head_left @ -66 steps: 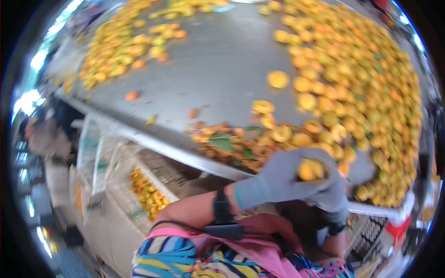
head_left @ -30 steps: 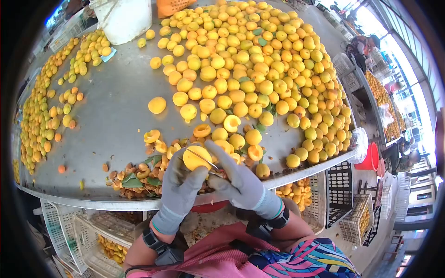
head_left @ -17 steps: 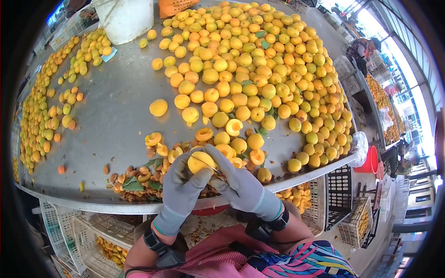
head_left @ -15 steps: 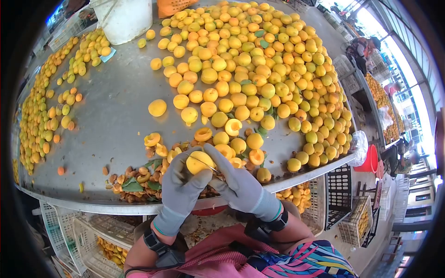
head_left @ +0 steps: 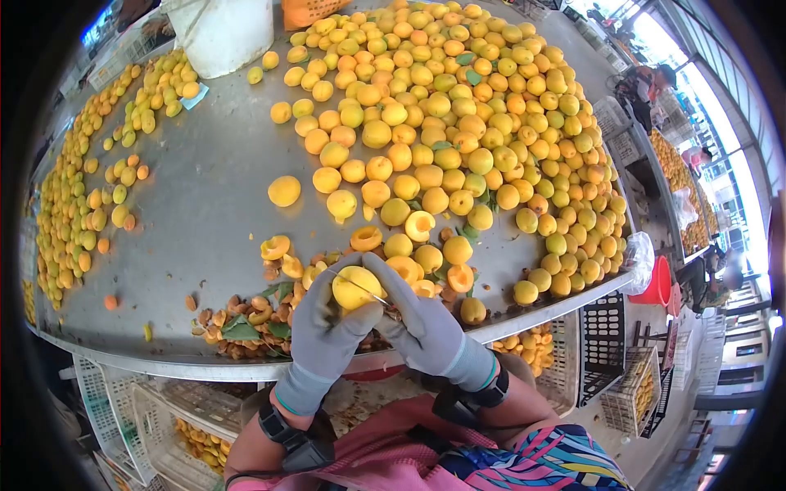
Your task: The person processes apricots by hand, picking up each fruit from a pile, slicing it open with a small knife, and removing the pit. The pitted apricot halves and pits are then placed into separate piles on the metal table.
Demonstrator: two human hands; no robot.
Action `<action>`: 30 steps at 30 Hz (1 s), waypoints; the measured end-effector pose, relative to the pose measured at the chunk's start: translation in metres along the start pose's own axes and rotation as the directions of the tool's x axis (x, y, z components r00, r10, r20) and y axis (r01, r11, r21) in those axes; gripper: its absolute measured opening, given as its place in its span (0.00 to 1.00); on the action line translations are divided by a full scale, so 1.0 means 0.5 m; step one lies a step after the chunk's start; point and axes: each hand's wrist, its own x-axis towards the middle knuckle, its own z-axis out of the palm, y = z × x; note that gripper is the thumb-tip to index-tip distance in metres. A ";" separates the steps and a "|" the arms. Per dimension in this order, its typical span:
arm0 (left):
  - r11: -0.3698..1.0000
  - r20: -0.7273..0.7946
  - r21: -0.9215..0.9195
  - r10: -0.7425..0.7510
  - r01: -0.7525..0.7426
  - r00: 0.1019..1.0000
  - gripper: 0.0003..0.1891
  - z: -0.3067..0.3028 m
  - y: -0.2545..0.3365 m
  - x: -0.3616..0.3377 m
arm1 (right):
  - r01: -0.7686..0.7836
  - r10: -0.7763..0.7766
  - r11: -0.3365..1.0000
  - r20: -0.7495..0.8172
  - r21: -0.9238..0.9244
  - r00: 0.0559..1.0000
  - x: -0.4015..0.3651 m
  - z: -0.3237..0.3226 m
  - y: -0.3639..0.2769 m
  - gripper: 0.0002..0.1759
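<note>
In the head view, a whole yellow apricot sits in the gloved fingers of my left hand, just above the table's near edge. A small knife with a thin blade is gripped in my right hand; its blade lies against the apricot, and its handle is mostly hidden by the glove. Both hands wear grey gloves and are close together. Right beyond them lie halved apricots, some showing hollow orange insides. To the left of my left hand is a heap of brown pits and scraps with green leaves.
A large pile of apricots covers the metal table ahead and right; more apricots line its left side. A white bucket stands at the back. Crates with fruit sit below the edge. A red bucket is at right.
The view has shifted slightly, so the table's contents appear a little further right. The knife blade now reaches further across the apricot's surface. Both hands keep their grip.
</note>
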 end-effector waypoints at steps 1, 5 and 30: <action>0.995 0.003 -0.098 -0.017 0.018 1.000 0.29 -0.002 -0.006 0.000 | 0.064 -0.064 0.998 -0.055 -0.014 0.996 0.000 0.009 0.006 0.41; 0.953 -0.018 -0.276 -0.138 0.128 0.990 0.30 -0.002 -0.013 -0.006 | 0.131 -0.138 0.989 -0.114 -0.064 0.984 0.001 0.012 0.011 0.40; 0.968 -0.048 -0.219 -0.136 0.123 0.989 0.27 -0.017 -0.023 0.006 | -0.056 0.054 0.997 -0.034 -0.046 0.998 0.017 0.002 0.013 0.38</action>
